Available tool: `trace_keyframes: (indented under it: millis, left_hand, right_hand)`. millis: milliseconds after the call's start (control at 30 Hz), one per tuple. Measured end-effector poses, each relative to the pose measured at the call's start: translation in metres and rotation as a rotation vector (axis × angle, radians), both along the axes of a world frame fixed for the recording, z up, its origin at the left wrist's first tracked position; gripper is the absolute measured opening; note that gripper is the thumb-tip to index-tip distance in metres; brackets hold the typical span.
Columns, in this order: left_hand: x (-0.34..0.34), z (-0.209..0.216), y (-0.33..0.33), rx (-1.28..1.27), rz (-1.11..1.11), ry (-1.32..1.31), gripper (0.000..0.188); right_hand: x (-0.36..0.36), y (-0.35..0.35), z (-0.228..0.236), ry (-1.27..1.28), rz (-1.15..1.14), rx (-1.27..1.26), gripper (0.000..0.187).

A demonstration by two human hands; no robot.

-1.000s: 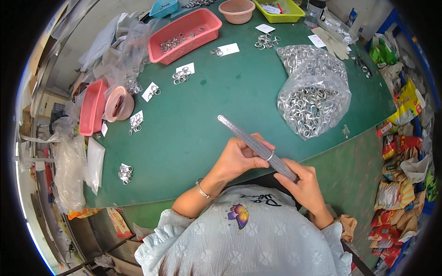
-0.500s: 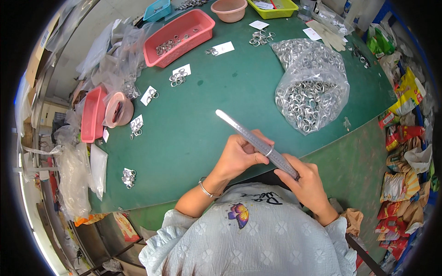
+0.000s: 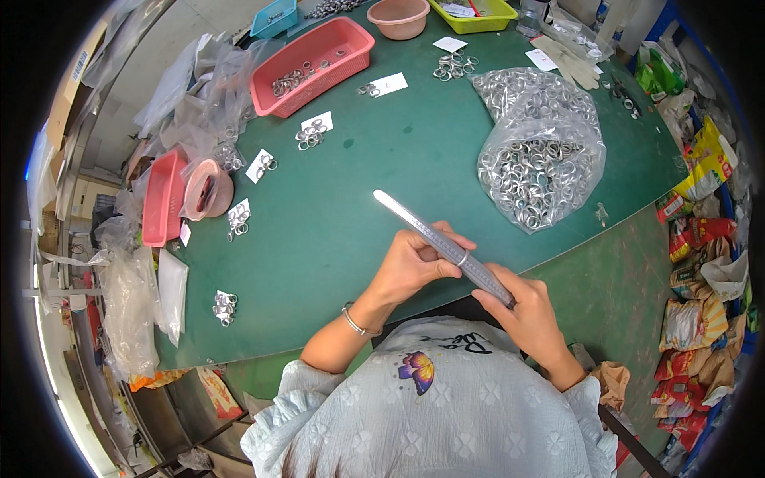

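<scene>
My right hand [image 3: 527, 312] grips the thick handle end of a long, tapered grey ring mandrel [image 3: 430, 233]. Its shiny narrow tip points up and to the left over the green table. A silver ring [image 3: 463, 258] encircles the mandrel partway along the thicker part. Thumb and fingers of my left hand [image 3: 414, 267] close around the mandrel at this ring, pinching it from both sides. Some of the left fingers are hidden behind the mandrel. Farther off to the right lies a clear plastic bag [image 3: 542, 171] full of silver rings.
Small ring piles with white cards, such as one pile [image 3: 311, 137], curve along the green table [image 3: 358, 175]. A pink basket [image 3: 311, 68] with rings, a pink bowl [image 3: 398, 20] and a yellow-green tray [image 3: 478, 17] stand at the back. Plastic bags [image 3: 131, 295] crowd the left edge.
Both hands and the mandrel have shifted very slightly to the left. The ring stays around the mandrel and the grips look the same.
</scene>
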State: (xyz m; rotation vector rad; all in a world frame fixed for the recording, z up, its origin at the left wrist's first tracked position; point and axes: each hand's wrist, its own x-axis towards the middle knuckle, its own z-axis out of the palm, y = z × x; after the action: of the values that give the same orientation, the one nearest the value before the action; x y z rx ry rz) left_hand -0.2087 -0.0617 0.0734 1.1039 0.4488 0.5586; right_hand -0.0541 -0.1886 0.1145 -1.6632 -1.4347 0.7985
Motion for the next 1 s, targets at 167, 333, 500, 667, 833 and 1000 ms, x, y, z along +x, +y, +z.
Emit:
trace_keyframes:
  millis: [167, 333, 500, 667, 833, 1000]
  left_hand:
    - [-0.017, -0.004, 0.018, -0.032, 0.302, -0.096, 0.039]
    - [-0.033, -0.003, 0.038, -0.407, 0.325, -0.424, 0.04]
    - [-0.032, 0.001, 0.029, -0.776, 0.25, -0.476, 0.037]
    - [-0.031, -0.002, 0.026, -0.891, 0.099, -0.49, 0.038]
    - [-0.028, 0.003, 0.023, -0.947, 0.116, -0.445, 0.034]
    - [-0.029, 0.0, 0.02, -0.988, 0.1, -0.415, 0.031]
  right_hand:
    - [0.007, -0.005, -0.014, -0.141, -0.074, 0.089, 0.026]
    - [0.019, -0.009, -0.017, 0.113, -0.028, -0.035, 0.023]
    - [0.025, -0.015, -0.023, 0.496, -0.063, -0.274, 0.02]
    - [0.023, -0.016, -0.024, 0.76, -0.024, -0.323, 0.021]
    - [0.021, -0.014, -0.027, 0.846, 0.027, -0.341, 0.021]
    - [0.016, -0.011, -0.03, 0.859, 0.013, -0.363, 0.021]
